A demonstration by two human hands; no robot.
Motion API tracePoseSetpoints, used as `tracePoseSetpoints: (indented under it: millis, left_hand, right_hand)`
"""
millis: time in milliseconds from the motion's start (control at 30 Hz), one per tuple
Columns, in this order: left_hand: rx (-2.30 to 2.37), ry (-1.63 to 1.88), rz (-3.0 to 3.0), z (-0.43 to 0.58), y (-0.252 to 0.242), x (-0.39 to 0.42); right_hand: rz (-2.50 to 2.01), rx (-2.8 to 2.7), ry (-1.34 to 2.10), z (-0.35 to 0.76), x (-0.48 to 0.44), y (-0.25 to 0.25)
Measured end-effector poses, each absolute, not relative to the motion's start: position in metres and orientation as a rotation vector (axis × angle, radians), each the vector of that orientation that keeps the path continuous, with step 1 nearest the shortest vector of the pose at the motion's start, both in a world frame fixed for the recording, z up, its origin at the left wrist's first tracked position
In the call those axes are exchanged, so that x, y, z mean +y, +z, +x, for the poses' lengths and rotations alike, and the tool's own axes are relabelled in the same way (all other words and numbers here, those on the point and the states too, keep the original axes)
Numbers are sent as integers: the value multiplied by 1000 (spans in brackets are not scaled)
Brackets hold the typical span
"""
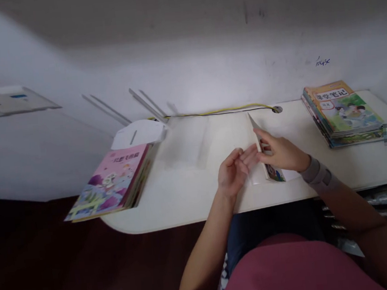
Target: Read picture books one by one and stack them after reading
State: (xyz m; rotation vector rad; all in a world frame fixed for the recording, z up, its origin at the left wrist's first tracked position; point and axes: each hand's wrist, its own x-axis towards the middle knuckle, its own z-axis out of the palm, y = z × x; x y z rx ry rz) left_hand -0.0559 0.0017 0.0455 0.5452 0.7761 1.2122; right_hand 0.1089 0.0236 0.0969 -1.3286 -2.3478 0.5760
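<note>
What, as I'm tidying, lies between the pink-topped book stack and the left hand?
In the head view, translucent sheeting on the white desk, slightly toward the wall.

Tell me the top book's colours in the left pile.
That top book is mainly pink and purple, seen in the head view.

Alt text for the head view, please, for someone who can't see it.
A person's right hand holds a book on edge over a white table, the left hand open beside it. A book stack lies at left near a white router; another stack lies at right.
</note>
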Motion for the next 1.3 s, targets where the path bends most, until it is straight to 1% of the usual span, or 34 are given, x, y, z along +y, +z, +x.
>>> tracePoseSetpoints:
  millis: [67,133,233,300,400,467,500,567,633,700,767,833,967,1067,1200,1300]
  left_hand:
    - [781,1199,585,-57,45,3]
    - [892,1226,680,-71,40,3]
    - [1294,1273,947,-108,24,1]
    - [1636,1152,1182,-133,13,-2]
    - [2159,907,1526,-145,5,-10]
    - [2367,913,1769,-132,4,-16]
    - [2366,961,1906,-120,3,-18]
    - [2114,994,2187,-88,-1,-20]
    - [1729,854,2380,-55,-11,-20]
    - [1564,675,2451,-29,-23,-19]
    - [1579,539,2494,-15,-34,-19]
    - [1619,452,2549,-11,-39,-20]
    - [1637,370,2629,-14,-40,-21]
    - [1659,340,2637,-15,-39,-22]
    - [1666,342,2627,-11,-38,-22]
    - [1663,343,2615,-10,-35,-23]
  right_hand:
    - [-1282,-2360,610,121,28,104]
    - [-1292,-2350,602,138,32,109]
    - [-1372,-2218,635,175,37,104]
    - [-1414,-2111,725,204,38,87]
    - [-1477,-1979,854,238,35,47]
    - [-1531,-1882,897,249,31,20]
    - [-1552,-1845,903,252,29,9]
    - [-1581,-1802,867,254,26,-6]
    - [-1609,-1797,756,255,24,-13]
    - [-1659,-1801,581,258,23,-15]
    - [-1684,-1818,418,262,20,-16]
    - [-1651,-1859,358,266,16,-17]
    - [-1536,-1902,443,265,5,-19]
    - [-1465,-1816,547,259,0,-14]
    - [-1301,-1690,644,243,6,5]
    - [-1136,-1722,599,216,18,21]
